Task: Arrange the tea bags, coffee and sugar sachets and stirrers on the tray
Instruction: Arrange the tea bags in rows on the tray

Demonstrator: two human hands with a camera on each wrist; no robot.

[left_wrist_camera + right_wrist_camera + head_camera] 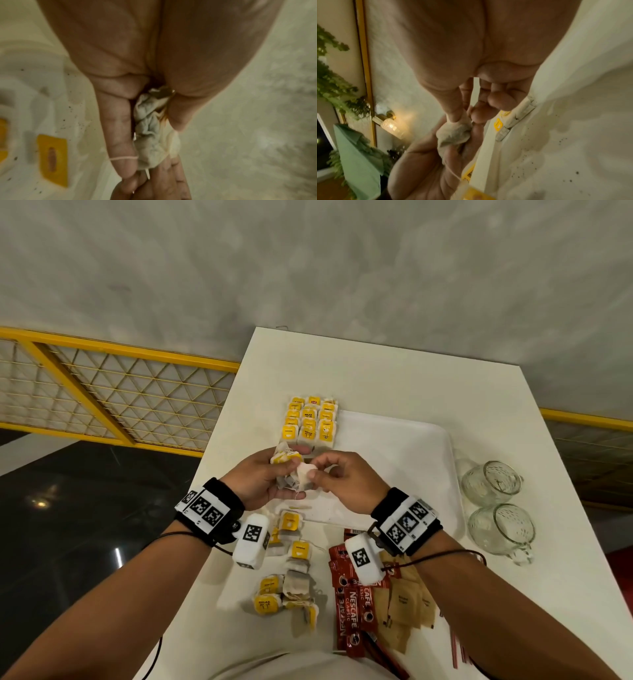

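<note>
White table (394,364): bears all items listed below.

White tray (404,453): lies mid-table; three neat rows of yellow-tagged tea bags (310,422) fill its far left corner, the rest bare.

Two glass cups (493,501): on their sides, right of the tray.

Loose stock, near edge: tea bags (287,583), red coffee sachets (352,611), brown sugar sachets (407,607), red stirrers (457,652), none yet on the tray.

Left hand (263,477): fingers curled round a bunch of tea bags (286,463) above the tray's near left corner.

Right hand (342,479): thumb and forefinger pinch one bag (305,475) out of the bunch; its string seems looped over a left finger, though the wrist view is blurred.

Handling note: free that string first, draw the bag out gently, lay it tag-up flush with the existing rows.
</note>
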